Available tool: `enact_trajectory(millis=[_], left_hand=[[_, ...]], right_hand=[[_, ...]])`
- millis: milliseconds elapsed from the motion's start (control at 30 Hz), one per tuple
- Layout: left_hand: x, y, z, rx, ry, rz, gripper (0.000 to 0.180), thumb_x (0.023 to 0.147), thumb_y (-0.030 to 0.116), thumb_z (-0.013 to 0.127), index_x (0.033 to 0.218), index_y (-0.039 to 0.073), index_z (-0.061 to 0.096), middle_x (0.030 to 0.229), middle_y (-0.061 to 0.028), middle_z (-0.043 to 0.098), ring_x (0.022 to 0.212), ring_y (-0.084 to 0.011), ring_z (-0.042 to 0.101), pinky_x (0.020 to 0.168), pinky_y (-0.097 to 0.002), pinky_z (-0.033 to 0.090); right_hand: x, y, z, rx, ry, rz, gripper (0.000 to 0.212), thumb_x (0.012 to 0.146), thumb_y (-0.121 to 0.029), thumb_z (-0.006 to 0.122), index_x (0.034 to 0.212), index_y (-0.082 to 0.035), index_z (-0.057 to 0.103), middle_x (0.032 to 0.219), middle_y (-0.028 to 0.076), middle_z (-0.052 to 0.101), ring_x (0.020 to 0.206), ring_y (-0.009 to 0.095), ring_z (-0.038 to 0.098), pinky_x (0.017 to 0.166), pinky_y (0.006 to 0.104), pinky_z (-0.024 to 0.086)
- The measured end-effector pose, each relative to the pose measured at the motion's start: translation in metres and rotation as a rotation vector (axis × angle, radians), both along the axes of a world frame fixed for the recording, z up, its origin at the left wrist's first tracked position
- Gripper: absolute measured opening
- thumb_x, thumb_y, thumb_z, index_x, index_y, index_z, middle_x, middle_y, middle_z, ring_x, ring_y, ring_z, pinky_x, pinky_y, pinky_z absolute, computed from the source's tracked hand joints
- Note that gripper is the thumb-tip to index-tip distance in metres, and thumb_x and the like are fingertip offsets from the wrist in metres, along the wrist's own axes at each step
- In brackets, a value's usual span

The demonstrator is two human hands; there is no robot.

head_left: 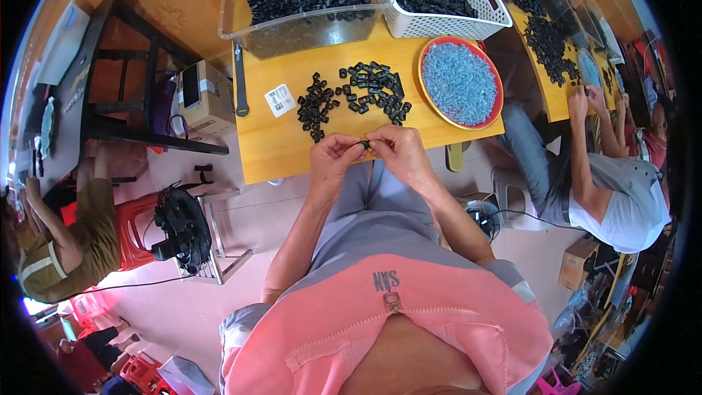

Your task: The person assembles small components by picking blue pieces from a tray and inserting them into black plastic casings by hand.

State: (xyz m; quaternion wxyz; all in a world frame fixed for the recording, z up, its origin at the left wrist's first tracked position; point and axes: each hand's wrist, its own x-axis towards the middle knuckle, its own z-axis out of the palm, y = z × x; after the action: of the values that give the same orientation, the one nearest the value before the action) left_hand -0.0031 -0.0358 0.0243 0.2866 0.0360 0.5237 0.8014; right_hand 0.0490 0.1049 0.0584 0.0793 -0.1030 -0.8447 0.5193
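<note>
At the table's front edge my left hand (337,161) and my right hand (399,152) meet, fingertips pinched on a small black plastic part (363,144). Its details are mostly hidden by the fingers. Just beyond, a heap of small black pieces (316,104) lies on the left. Beside it, to the right, spreads a group of larger black cylindrical pieces (376,86). A round red-and-yellow-rimmed tray (499,99) full of tiny clear bluish pieces (459,82) stands at the right of the table.
At the back stand a clear plastic bin (307,35) and a white perforated basket (446,25), both holding black parts. A black strap (240,80) and a white label (279,100) lie on the yellow table (270,148). Co-workers sit left and right; a black fan (181,227) stands left.
</note>
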Motion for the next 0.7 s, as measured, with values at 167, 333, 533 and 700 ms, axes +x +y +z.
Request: enact_trajectory(millis=[167, 333, 533, 700], left_hand=[[-0.002, 0.002, -0.003, -0.016, 0.005, -0.016, 0.009, 0.076, -0.001, 0.062, 0.084, -0.003, 0.058, 0.078, -0.0094, 0.062, 0.068, -0.0126, 0.061, 0.066, -0.0238, 0.052], [-0.003, 0.001, -0.002, -0.018, 0.008, -0.018, 0.008, 0.075, -0.001, 0.063, 0.082, -0.003, 0.059, 0.075, -0.0097, 0.062, 0.066, -0.0127, 0.061, 0.064, -0.0235, 0.052], [-0.004, 0.001, -0.004, -0.055, -0.004, -0.046, 0.009, 0.075, -0.002, 0.063, 0.082, -0.001, 0.058, 0.076, -0.0094, 0.063, 0.067, -0.0136, 0.061, 0.063, -0.0234, 0.051], [0.002, 0.007, -0.004, -0.083, 0.03, 0.037, 0.005, 0.075, -0.002, 0.063, 0.079, -0.002, 0.059, 0.073, -0.0084, 0.062, 0.063, -0.0107, 0.059, 0.06, -0.0217, 0.051]], right_hand=[[-0.002, 0.001, -0.002, 0.032, 0.0, 0.009, 0.011, 0.076, 0.005, 0.055, 0.085, 0.007, 0.061, 0.074, 0.012, 0.062, 0.063, 0.015, 0.062, 0.056, 0.0254, 0.05], [-0.005, 0.006, -0.011, -0.367, -0.138, 0.02, 0.009, 0.075, 0.004, 0.054, 0.081, 0.006, 0.061, 0.066, 0.014, 0.062, 0.059, 0.017, 0.062, 0.054, 0.0271, 0.049], [-0.006, 0.006, -0.017, -0.301, -0.136, 0.026, 0.009, 0.075, 0.004, 0.054, 0.08, 0.005, 0.06, 0.064, 0.013, 0.062, 0.06, 0.019, 0.063, 0.054, 0.0278, 0.049], [-0.008, 0.002, -0.011, 0.076, -0.028, 0.039, 0.011, 0.072, 0.004, 0.054, 0.08, 0.004, 0.061, 0.068, 0.017, 0.06, 0.059, 0.026, 0.062, 0.055, 0.032, 0.048]])
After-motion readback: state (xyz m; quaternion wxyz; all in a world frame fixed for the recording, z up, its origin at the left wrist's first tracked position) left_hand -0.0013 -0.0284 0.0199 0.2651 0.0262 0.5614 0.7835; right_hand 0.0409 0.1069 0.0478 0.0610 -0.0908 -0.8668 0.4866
